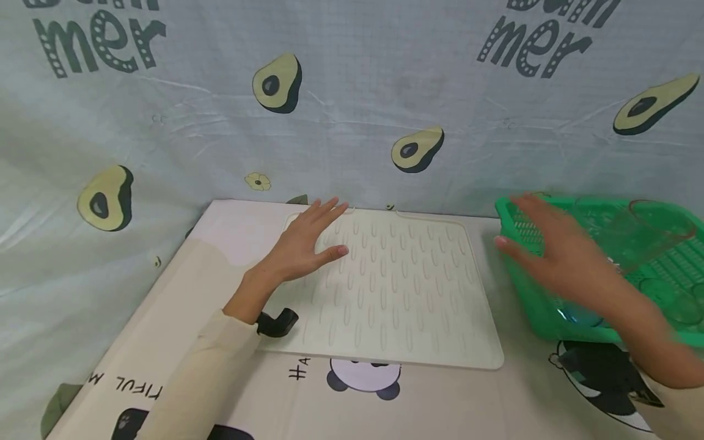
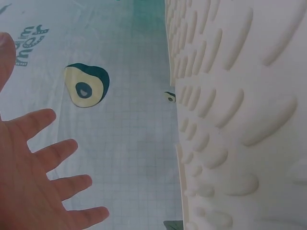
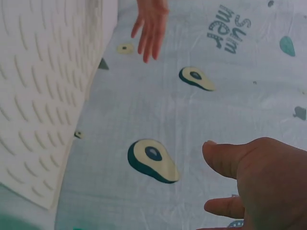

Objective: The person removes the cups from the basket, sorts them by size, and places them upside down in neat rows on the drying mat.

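Nearest us, a panda print [image 1: 363, 376] marks the surface [image 1: 440, 403]. Beyond it lies our cream ribbed mat [image 1: 401, 293]. Our left hand [image 1: 305, 244] hovers flat over its far left corner, fingers spread. Our right hand [image 1: 550, 250], fingers straight and empty, is at the near rim of the green basket [image 1: 665, 269], just right of the mat.

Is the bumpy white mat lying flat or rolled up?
Flat. The mat lies spread on the table, all edges down.
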A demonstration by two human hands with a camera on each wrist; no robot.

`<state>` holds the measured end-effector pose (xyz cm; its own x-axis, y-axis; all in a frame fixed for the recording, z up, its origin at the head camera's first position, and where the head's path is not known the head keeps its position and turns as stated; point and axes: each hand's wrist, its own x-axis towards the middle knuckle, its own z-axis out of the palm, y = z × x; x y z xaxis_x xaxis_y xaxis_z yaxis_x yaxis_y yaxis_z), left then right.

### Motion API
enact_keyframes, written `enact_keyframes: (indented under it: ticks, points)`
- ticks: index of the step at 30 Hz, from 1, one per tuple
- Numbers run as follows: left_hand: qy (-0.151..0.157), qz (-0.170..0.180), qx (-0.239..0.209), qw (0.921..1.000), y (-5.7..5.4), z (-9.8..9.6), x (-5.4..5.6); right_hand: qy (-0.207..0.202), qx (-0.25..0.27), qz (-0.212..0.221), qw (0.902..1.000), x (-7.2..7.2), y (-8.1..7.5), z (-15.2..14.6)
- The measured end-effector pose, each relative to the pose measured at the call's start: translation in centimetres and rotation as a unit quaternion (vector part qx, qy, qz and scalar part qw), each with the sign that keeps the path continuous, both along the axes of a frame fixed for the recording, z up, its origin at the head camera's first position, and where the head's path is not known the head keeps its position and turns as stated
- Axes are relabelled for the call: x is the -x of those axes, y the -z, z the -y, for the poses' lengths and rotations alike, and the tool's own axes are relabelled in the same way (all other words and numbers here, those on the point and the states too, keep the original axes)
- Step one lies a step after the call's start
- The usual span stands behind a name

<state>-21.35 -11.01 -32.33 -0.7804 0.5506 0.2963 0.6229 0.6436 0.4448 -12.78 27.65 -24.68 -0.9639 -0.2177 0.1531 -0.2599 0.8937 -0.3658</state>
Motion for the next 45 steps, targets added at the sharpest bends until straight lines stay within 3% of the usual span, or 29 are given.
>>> enact_keyframes:
  ticks: [8,15,23,32,39,45]
  points:
    - [0.013,-0.001,-0.014,0.9998,0.3,-1.0,0.1,0.039,-0.019,-0.024,0.9987,1.9,-0.7,-3.2]
    - [0.022,0.018,-0.025,0.9993,0.5,-1.4,-0.1,0.073,-0.05,0.011,0.996,3.6,-0.5,-5.3]
    - [0.04,0.036,-0.033,0.998,0.5,-1.9,0.0,0.066,-0.07,0.013,0.9953,5.0,-0.1,-7.3]
    - [0.059,0.052,-0.044,0.9959,0.7,-2.2,0.2,0.085,-0.079,0.017,0.9931,6.1,0.8,-8.7]
    - [0.076,0.065,-0.047,0.9939,1.0,-2.6,0.3,0.067,-0.063,0.028,0.9953,6.7,1.7,-10.2]
    - [0.077,0.071,-0.041,0.9936,1.1,-2.6,0.2,0.135,-0.111,0.029,0.9841,6.5,2.1,-10.3]
